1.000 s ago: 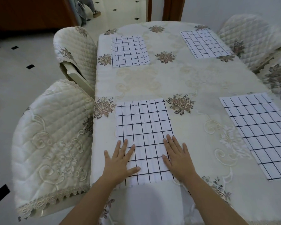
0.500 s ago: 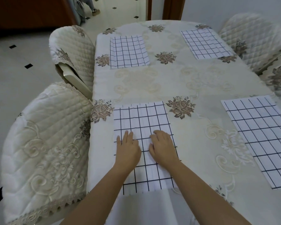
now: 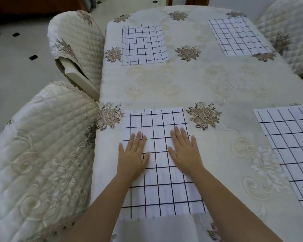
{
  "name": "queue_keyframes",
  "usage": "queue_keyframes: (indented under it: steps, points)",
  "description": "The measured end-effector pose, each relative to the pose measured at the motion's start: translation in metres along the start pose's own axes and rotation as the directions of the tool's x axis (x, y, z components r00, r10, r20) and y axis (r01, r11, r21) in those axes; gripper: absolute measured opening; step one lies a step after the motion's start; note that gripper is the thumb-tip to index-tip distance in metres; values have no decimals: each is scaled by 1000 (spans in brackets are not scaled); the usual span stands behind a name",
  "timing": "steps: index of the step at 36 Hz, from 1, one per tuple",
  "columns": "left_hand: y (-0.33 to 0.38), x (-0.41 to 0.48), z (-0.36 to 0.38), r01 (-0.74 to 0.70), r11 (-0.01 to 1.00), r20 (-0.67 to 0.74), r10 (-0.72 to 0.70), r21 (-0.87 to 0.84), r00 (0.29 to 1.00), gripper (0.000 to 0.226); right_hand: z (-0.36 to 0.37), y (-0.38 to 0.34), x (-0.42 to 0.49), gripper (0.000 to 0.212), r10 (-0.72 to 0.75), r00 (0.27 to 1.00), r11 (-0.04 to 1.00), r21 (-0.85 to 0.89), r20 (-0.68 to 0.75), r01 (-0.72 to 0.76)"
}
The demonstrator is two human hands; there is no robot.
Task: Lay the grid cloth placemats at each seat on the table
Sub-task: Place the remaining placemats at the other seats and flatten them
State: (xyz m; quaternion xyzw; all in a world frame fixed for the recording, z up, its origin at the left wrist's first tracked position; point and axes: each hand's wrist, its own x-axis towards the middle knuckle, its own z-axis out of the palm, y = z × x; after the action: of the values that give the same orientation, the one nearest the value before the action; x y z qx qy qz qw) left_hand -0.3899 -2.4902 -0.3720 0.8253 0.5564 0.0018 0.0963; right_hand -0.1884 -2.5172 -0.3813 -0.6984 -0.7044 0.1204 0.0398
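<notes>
Left hand [image 3: 132, 158] and right hand [image 3: 184, 154] lie spread flat on the nearest placemat [image 3: 162, 172] at the table [image 3: 191, 88] edge; thin, limp cloth, likely light and crease-prone, best pinched at corners

Four placemats lie on the table [image 3: 191, 84], near-left [image 3: 163, 172], near-right [image 3: 290, 145], far-left [image 3: 143, 44], far-right [image 3: 238, 37].

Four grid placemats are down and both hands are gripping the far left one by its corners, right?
Not quite. In the head view both hands, left hand and right hand, lie flat and open on the near left placemat, not the far left placemat. Four placemats are indeed down.
</notes>
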Motion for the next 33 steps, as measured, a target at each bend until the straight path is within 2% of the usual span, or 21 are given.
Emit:
queue_keyframes:
  steps: [3,6,10,12,16,19,22,28,33]
  points:
    - [-8,9,0,42,999,8,-42,0,999,56,-5,9,7,71,45,999,999,20,-12,-45]
    - [-13,18,-1,42,998,-50,-44,-43,998,53,-10,7,15,60,70,994,997,-12,-79,-71]
    - [-17,38,-9,1,993,-216,-27,-120,976,36,-19,6,39,39,10,964,1000,11,-265,-7]
    - [-18,53,-16,12,990,-234,-46,-143,971,33,-26,4,55,36,-26,953,999,33,-303,38]
    - [-23,84,-27,49,985,-202,-82,-163,976,27,-40,-3,90,25,-107,961,988,83,-254,131]
    - [-24,104,-33,75,989,-122,-91,-131,988,32,-47,-8,110,27,-141,974,980,112,-174,162]
    - [-28,117,-35,120,980,-104,-137,-160,985,34,-51,-14,126,35,-122,990,988,88,-74,128]
    - [-32,134,-43,209,956,-38,-222,-207,974,32,-52,-13,145,36,-55,998,996,78,14,53]
    - [-31,150,-54,273,958,112,-262,-94,959,34,-59,-14,160,42,-12,987,1000,27,163,7]
